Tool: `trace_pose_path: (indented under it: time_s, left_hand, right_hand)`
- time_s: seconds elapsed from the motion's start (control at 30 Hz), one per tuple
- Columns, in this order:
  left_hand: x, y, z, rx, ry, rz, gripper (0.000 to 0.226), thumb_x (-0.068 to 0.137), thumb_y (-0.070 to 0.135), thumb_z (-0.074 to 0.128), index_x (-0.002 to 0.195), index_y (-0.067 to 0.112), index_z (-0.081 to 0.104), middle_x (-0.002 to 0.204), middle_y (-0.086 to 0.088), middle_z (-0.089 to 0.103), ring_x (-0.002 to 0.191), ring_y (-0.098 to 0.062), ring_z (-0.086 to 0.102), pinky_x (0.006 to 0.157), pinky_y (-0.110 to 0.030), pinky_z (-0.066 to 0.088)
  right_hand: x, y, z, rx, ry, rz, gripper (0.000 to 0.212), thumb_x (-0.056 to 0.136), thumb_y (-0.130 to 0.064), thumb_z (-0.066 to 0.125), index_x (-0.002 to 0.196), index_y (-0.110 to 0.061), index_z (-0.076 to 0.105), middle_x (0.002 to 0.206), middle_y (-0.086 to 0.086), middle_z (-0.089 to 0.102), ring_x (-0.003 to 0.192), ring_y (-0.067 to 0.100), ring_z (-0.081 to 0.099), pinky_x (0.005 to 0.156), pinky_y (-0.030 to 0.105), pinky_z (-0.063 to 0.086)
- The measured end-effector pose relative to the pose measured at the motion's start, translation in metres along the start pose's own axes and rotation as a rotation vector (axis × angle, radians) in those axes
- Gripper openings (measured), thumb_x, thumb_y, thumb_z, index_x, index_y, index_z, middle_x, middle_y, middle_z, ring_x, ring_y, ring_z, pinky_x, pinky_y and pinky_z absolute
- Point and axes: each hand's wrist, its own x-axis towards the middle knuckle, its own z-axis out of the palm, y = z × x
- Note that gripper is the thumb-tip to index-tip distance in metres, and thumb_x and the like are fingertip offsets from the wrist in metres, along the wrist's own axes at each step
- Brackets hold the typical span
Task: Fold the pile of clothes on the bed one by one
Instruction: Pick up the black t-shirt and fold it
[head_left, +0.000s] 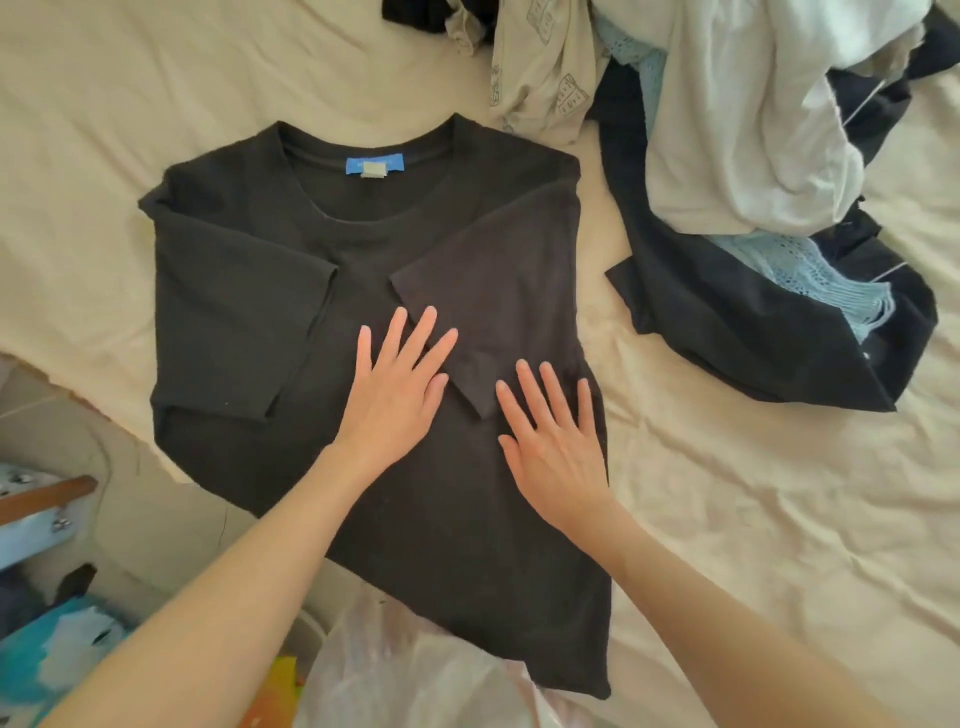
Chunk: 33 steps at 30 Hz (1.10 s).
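Clothes wait in a loose pile (753, 156) at the far right of the bed (779, 519), white, pale blue and dark pieces tangled together, while one black T-shirt (249, 322) lies spread flat on the cream sheet directly in front of the person, neck away from them and its blue label (374, 166) showing inside the collar. Both sleeves and side panels are already turned inward, the right sleeve (483, 291) lying diagonally across the chest with its corner pointing down between the hands. The left hand (395, 395) rests flat on the middle of the shirt with fingers straight and slightly spread, gripping nothing; the right hand (556, 441) lies just beside it in the same manner, palm down, fingers extended, holding nothing. The step in hand looks like smoothing the folded panels before the lengthwise fold. To do it well, the palms should likely sweep outward and downward with light pressure so the sleeve stays put rather than sliding off its crease. The hem hangs over the bed's near edge above a plastic bag (415, 675), so it probably needs pulling up square before the bottom is brought to the collar.
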Motion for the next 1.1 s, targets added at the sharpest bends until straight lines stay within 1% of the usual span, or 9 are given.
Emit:
trace_pose_path:
  time_s: [0.1, 0.23, 0.33, 0.43, 0.53, 0.77, 0.93, 1.0, 1.1]
  left_hand:
    - [-0.042, -0.011, -0.003, -0.098, 0.047, -0.065, 0.049, 0.097, 0.023, 0.04, 0.146, 0.02, 0.031, 0.156, -0.007, 0.022, 0.145, -0.029, 0.011, 0.114, -0.05, 0.009]
    - [-0.085, -0.062, -0.015, -0.233, 0.184, -0.309, 0.048, 0.096, 0.013, 0.045, 0.143, 0.015, 0.036, 0.153, -0.012, 0.027, 0.144, -0.03, 0.017, 0.114, -0.05, 0.015]
    - [-0.107, -0.115, -0.017, -0.289, 0.249, -0.457, 0.051, 0.096, 0.012, 0.045, 0.145, 0.012, 0.031, 0.152, -0.019, 0.024, 0.142, -0.036, 0.018, 0.113, -0.051, 0.018]
    - [-0.12, -0.164, -0.005, -0.37, 0.211, -0.523, 0.059, 0.098, 0.019, 0.044, 0.15, 0.014, 0.017, 0.154, -0.021, 0.015, 0.142, -0.035, 0.014, 0.114, -0.047, 0.017]
    - [-0.118, -0.188, 0.012, -0.737, 0.161, -0.636, 0.063, 0.097, 0.028, 0.047, 0.149, 0.013, 0.014, 0.154, -0.014, 0.021, 0.14, -0.029, 0.025, 0.113, -0.041, 0.025]
    - [-0.151, -0.188, 0.068, -1.15, 0.147, -0.72, 0.032, 0.093, 0.028, 0.057, 0.117, 0.008, 0.056, 0.114, -0.005, 0.059, 0.104, -0.018, 0.054, 0.087, -0.031, 0.043]
    - [-0.202, -0.178, 0.111, -1.213, 0.011, -0.752, 0.016, 0.089, 0.023, 0.063, 0.09, 0.007, 0.061, 0.08, -0.002, 0.061, 0.076, -0.015, 0.056, 0.069, -0.026, 0.043]
    - [-0.218, -0.17, 0.122, -1.224, -0.036, -0.756, 0.018, 0.088, 0.019, 0.064, 0.1, 0.006, 0.062, 0.086, -0.001, 0.063, 0.076, -0.01, 0.056, 0.07, -0.024, 0.041]
    - [-0.237, -0.158, 0.135, -1.197, -0.089, -0.776, 0.016, 0.087, 0.017, 0.065, 0.101, 0.009, 0.062, 0.097, -0.005, 0.064, 0.089, -0.018, 0.058, 0.077, -0.031, 0.042]
  right_hand:
    - [-0.027, -0.02, -0.001, 0.013, -0.07, 0.013, 0.057, 0.097, -0.039, 0.042, 0.148, -0.019, 0.028, 0.158, 0.008, 0.017, 0.145, 0.03, 0.011, 0.113, 0.053, -0.001]
    - [-0.052, -0.041, -0.003, -0.004, -0.138, -0.026, 0.056, 0.099, -0.04, 0.037, 0.149, -0.02, 0.025, 0.158, 0.007, 0.013, 0.146, 0.029, 0.005, 0.112, 0.051, -0.006]
    - [-0.054, -0.06, -0.002, -0.048, -0.139, -0.089, 0.054, 0.099, -0.038, 0.04, 0.148, -0.019, 0.028, 0.158, 0.008, 0.017, 0.146, 0.029, 0.009, 0.114, 0.052, -0.001]
    - [-0.044, -0.082, 0.013, -0.062, -0.146, -0.102, 0.055, 0.1, -0.038, 0.033, 0.151, -0.021, 0.019, 0.16, 0.007, 0.006, 0.147, 0.028, 0.0, 0.115, 0.05, -0.003]
    - [-0.039, -0.106, 0.032, -0.057, -0.117, -0.011, 0.057, 0.1, -0.039, 0.033, 0.151, -0.021, 0.015, 0.16, 0.007, 0.004, 0.147, 0.027, -0.001, 0.116, 0.051, 0.002]
    - [-0.06, -0.127, 0.058, 0.06, 0.049, 0.167, 0.054, 0.097, -0.03, 0.042, 0.148, -0.017, 0.029, 0.157, 0.008, 0.017, 0.146, 0.026, 0.01, 0.116, 0.047, 0.004]
    - [-0.098, -0.112, 0.066, 0.167, 0.243, 0.323, 0.044, 0.095, -0.016, 0.05, 0.139, -0.009, 0.045, 0.152, 0.013, 0.032, 0.143, 0.028, 0.022, 0.117, 0.045, 0.013]
    - [-0.116, -0.1, 0.066, 0.253, 0.328, 0.467, 0.045, 0.094, -0.012, 0.053, 0.137, -0.004, 0.044, 0.15, 0.015, 0.034, 0.142, 0.029, 0.026, 0.117, 0.044, 0.017]
    - [-0.142, -0.079, 0.069, 0.446, 0.408, 0.685, 0.048, 0.093, -0.01, 0.053, 0.137, 0.002, 0.041, 0.143, 0.02, 0.039, 0.136, 0.031, 0.032, 0.114, 0.04, 0.024]
